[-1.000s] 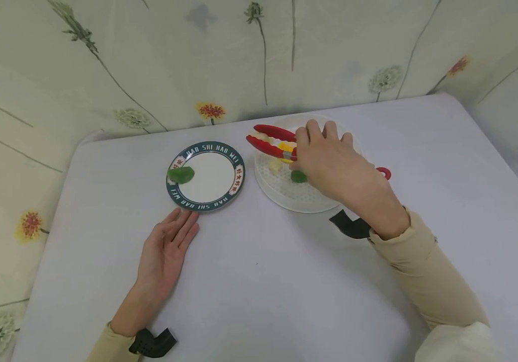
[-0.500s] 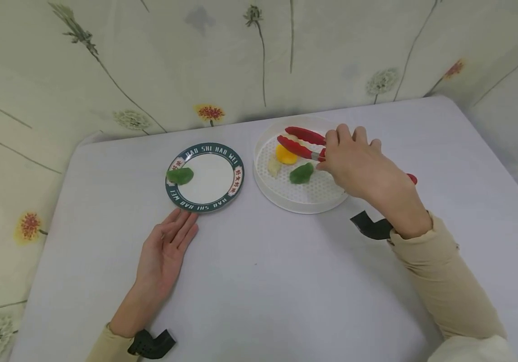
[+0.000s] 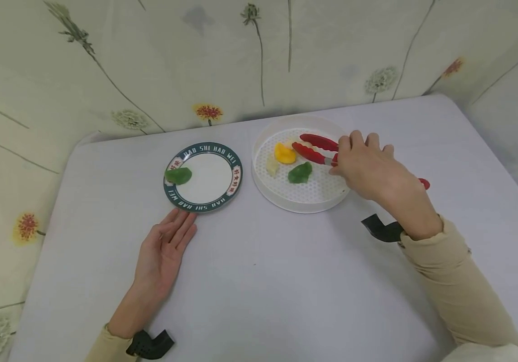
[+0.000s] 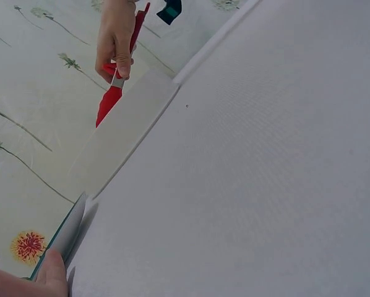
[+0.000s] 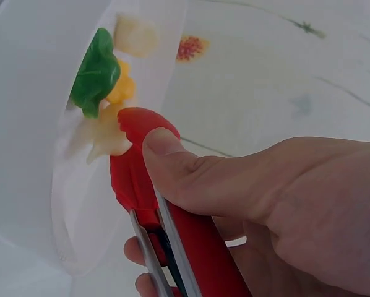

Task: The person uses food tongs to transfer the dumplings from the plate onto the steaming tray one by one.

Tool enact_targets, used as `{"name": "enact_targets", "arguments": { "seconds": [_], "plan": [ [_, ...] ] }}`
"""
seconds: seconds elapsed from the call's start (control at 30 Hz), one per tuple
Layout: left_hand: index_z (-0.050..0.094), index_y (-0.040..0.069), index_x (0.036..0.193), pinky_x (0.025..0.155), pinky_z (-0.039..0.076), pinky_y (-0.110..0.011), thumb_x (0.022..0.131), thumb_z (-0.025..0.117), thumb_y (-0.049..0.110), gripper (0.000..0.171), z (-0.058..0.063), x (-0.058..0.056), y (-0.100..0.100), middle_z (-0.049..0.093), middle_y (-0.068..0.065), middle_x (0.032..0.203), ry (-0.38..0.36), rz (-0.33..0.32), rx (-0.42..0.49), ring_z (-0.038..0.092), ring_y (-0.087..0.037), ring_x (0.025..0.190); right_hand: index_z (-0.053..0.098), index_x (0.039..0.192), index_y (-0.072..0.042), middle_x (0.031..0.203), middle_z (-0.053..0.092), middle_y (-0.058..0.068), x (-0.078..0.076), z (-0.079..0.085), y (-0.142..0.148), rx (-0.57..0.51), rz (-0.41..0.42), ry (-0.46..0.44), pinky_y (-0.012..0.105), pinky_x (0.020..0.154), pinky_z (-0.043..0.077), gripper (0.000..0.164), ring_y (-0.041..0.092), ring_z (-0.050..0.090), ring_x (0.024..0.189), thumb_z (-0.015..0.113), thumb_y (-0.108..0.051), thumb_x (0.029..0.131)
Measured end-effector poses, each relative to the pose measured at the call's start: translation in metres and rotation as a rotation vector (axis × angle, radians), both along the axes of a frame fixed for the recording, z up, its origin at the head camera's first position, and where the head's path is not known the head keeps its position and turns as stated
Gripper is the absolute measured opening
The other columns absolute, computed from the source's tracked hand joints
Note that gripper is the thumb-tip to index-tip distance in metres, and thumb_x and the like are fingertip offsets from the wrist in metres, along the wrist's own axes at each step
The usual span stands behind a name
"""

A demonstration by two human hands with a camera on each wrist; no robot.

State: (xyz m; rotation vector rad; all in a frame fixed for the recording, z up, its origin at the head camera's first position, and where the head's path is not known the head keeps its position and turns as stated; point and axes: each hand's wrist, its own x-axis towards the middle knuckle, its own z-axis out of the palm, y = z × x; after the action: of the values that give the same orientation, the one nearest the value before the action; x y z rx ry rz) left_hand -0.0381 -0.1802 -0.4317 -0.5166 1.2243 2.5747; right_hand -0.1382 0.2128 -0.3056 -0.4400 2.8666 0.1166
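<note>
My right hand (image 3: 369, 166) grips red tongs (image 3: 309, 153) above the right side of a round white perforated tray (image 3: 286, 203). The tongs' scalloped tips stand parted. Just beyond them in the right wrist view is a pale piece (image 5: 107, 133), largely covered by the tongs in the head view. A yellow piece (image 3: 284, 153), a glossy green piece (image 3: 300, 173) and another pale piece (image 3: 272, 165) also lie in the tray. My left hand (image 3: 164, 251), palm up with fingers straight, touches the near rim of a green-bordered plate (image 3: 206, 183). Another green piece (image 3: 178, 175) lies on the plate's left edge.
Plate and tray stand side by side on a white-covered table (image 3: 259, 291). Behind the table's far edge hangs a flower-printed cloth (image 3: 173, 60). Each wrist carries a black mount, the right one (image 3: 382, 229) close to the tray's near side.
My right hand has drawn the tongs to the right across the tray, uncovering the yellow and green pieces. My left hand stays at the plate's rim.
</note>
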Motion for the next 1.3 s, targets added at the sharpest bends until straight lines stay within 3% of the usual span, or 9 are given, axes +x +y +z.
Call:
{"name": "enact_targets", "arguments": {
  "seconds": [0.3, 0.83, 1.3],
  "plan": [
    [0.017, 0.011, 0.172, 0.130, 0.043, -0.027, 0.116, 0.037, 0.020, 0.060, 0.003, 0.000, 0.000, 0.029, -0.009, 0.179, -0.001, -0.001, -0.007, 0.042, -0.017, 0.161, 0.047, 0.133, 0.018, 0.115, 0.054, 0.034, 0.000, -0.003, 0.003, 0.003, -0.005, -0.009, 0.056, 0.073, 0.056, 0.065, 0.049, 0.050, 0.100, 0.078, -0.027, 0.099],
    [0.018, 0.012, 0.172, 0.128, 0.045, -0.027, 0.116, 0.036, 0.020, 0.060, 0.000, 0.000, 0.000, 0.030, -0.008, 0.178, -0.005, 0.005, 0.015, 0.043, -0.017, 0.160, 0.048, 0.131, 0.017, 0.109, 0.052, 0.028, 0.005, 0.002, 0.008, -0.015, -0.050, -0.070, 0.052, 0.073, 0.051, 0.063, 0.048, 0.047, 0.102, 0.076, -0.030, 0.100],
    [0.017, 0.012, 0.172, 0.129, 0.044, -0.027, 0.116, 0.037, 0.020, 0.060, 0.002, 0.001, 0.001, 0.028, -0.009, 0.179, -0.003, 0.003, 0.016, 0.041, -0.018, 0.162, 0.049, 0.133, 0.015, 0.114, 0.053, 0.028, 0.008, 0.010, -0.015, -0.028, 0.014, -0.029, 0.046, 0.072, 0.047, 0.064, 0.046, 0.047, 0.105, 0.075, -0.035, 0.101]
  ]
}}
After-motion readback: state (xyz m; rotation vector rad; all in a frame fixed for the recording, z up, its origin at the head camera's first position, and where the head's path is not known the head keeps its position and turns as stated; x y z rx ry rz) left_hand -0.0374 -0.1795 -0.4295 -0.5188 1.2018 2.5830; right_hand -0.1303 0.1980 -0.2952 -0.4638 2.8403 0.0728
